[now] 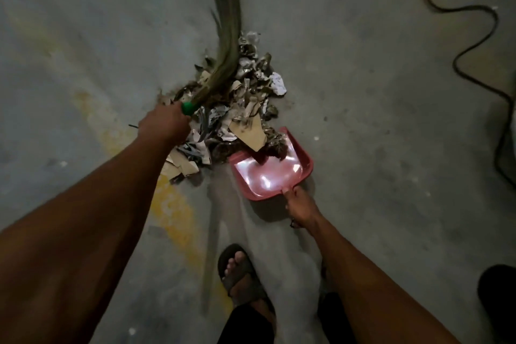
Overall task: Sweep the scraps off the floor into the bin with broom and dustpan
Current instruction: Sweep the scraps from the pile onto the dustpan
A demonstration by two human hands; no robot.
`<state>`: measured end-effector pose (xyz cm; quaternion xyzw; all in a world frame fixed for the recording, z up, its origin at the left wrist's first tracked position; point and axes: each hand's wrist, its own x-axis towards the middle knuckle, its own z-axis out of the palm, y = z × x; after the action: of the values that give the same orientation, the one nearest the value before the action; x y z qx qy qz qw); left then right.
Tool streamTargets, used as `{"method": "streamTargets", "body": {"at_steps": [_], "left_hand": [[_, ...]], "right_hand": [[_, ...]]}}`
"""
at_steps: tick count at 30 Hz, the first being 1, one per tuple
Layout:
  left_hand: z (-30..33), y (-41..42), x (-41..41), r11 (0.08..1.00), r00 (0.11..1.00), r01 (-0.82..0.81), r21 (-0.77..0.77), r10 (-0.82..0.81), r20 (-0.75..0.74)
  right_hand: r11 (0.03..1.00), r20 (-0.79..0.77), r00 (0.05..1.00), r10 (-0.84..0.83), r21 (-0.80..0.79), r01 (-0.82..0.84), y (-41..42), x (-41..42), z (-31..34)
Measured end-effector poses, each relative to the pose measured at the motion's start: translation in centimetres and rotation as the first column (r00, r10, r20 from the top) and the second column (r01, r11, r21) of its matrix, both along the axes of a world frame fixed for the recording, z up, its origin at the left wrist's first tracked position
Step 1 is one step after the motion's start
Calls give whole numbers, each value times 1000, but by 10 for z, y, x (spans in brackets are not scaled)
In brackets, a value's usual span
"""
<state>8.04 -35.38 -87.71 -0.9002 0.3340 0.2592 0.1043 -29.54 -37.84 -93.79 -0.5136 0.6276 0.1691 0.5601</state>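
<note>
- Nearest the camera: one sandalled foot (240, 274) stands on the concrete floor (377, 126), between the two forearms. A dark shape sits at the lower right edge; what it is cannot be told.
- Right hand (300, 208): fingers curled round the handle of the red dustpan (272, 173), thumb laid on the rear rim. The handle itself is hidden under the hand.
- Dustpan position: resting on the floor, open mouth turned toward the heap. Pan largely bare and glaring with reflected light; only a few scraps and one cardboard piece overlap its front lip.
- Left hand (164, 124): closed firmly round the green collar of the broom (223, 53), just beside the near-left edge of the heap.
- Scraps (237, 109): one gathered pile of torn paper, cardboard and crumpled bits, touching the pan's lip and extending away from it.
- Broom bristles: lying over the left part of the pile, tips blurred beyond its far side.
- Farther right: a dark cable (474, 45) snakes across the floor, well apart from the work.
- Bin: not in view.
- Step in hand, as judged: loading the pile into the pan; barely begun.
- Next move calls for: drawing the bristles from the far side toward the pan, the pan's lip pressed flat so scraps do not slip beneath.
</note>
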Motion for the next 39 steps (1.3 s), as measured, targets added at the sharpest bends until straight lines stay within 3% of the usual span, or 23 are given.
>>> {"method": "streamTargets", "body": {"at_steps": [9,22,28,34,39], "left_hand": [[-25,102,-46,995,987,98,17,-95,-129],[-30,195,-147,986,963,20,-164,-63,-263],[-8,213,-169,946,974,-91,-311,19,-226],[-11,191,-167,913,965,-241,-330,189,-182],[-38,181,-162,960,948,-215,-181,161,-275]], "right_hand": [[997,22,1000,10,-74,-8,-18,18,-15],[998,128,990,-53,-14,55,0,2,-28],[995,143,985,-97,-7,99,10,-13,-25],[996,158,983,-93,14,92,8,-20,-26],[994,202,973,-110,22,108,7,-21,-31]]}}
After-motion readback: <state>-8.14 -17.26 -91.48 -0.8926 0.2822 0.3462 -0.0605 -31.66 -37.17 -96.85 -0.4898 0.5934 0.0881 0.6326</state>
